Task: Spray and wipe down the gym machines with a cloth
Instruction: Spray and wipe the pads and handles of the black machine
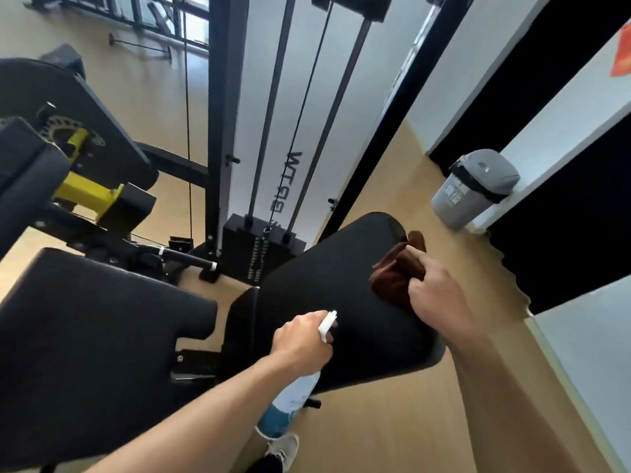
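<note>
Brown cloth [397,268]: bunched in right hand [435,290], pressed on black back pad's [334,285] far edge.
Spray bottle [290,401]: left hand [304,339] curled round its neck, over pad's near side.
Progress: pad mid-wipe, seat pad [85,336] beside it seemingly pending.

I am standing in a gym. A weight machine [263,131] rises in front of me: a black weight stack [261,247], two guide rods, a cable and a tall frame. Black padded seats [341,291] and a yellow adjustment lever [85,191] belong to it. A barbell [143,46] lies on the pale wood floor [392,421], and a grey bin [474,187] stands by the wall
</note>
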